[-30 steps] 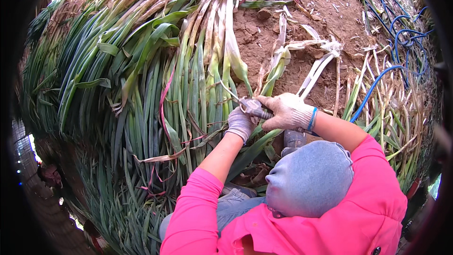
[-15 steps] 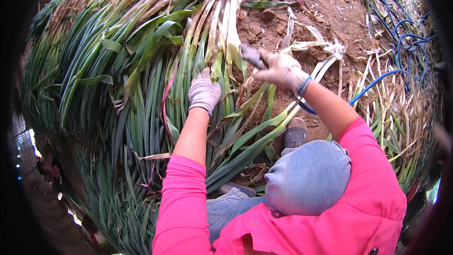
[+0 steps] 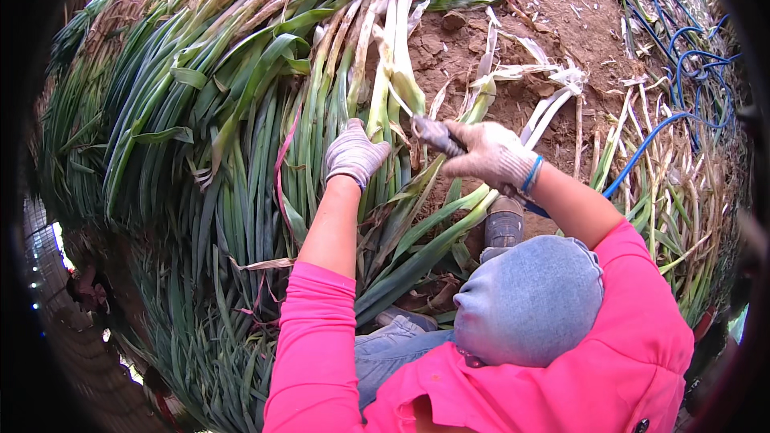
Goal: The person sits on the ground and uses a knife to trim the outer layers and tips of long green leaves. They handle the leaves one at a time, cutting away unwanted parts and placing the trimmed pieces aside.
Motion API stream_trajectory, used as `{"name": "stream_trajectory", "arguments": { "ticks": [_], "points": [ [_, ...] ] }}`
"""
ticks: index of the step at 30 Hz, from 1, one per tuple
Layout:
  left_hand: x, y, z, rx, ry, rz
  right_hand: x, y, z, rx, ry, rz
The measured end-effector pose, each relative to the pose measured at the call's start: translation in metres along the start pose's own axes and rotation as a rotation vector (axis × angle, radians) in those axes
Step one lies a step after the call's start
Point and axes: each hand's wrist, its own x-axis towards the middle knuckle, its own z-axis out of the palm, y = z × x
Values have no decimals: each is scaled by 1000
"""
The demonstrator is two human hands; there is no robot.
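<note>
My left hand (image 3: 355, 154), in a pale knit glove, is closed round the green part of a long green onion (image 3: 383, 84), over a dense layer of others. The stalk's pale end points away from me. In my gloved right hand (image 3: 491, 156) is a short grey air blow gun (image 3: 438, 135), its tip pointing left at the stalks just beyond my left hand. A blue hose (image 3: 642, 156) runs from under my right wrist to the far right. Partly hidden behind my right hand lies a loose stalk with a white end (image 3: 553, 104).
A thick pile of green onions (image 3: 152, 136) covers the left side. Brown soil (image 3: 537, 24) with scraps of dry skin stretches ahead. More pale-stemmed onions (image 3: 658, 184) lie at the right, near coils of hose. My denim-covered knee (image 3: 529, 301) and a shoe (image 3: 504, 224) are close below.
My right hand has come nearer and slightly right with the blow gun. My left hand has shifted a little right and nearer, still gripping. The stalks beyond it lie differently.
</note>
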Motion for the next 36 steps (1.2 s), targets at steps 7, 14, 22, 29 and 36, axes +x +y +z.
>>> {"name": "stream_trajectory", "arguments": {
  "ticks": [7, 14, 22, 29, 36],
  "points": [
    [-9, -5, 14, -11, 108, 23, -26, -9, 8, 76, -207, -7],
    [-12, 1, 7, -45, 19, 38, -19, -1, 8, 40, -80, -2],
    [-18, -3, 10, -66, 21, 42, -9, -23, -11, 7, -69, 61],
    [-19, -4, 11, -70, 39, 56, -38, -8, 15, 48, -110, -43],
    [-27, -1, 12, -47, 64, 108, -5, -8, 0, 22, 63, 34]
  ]
}}
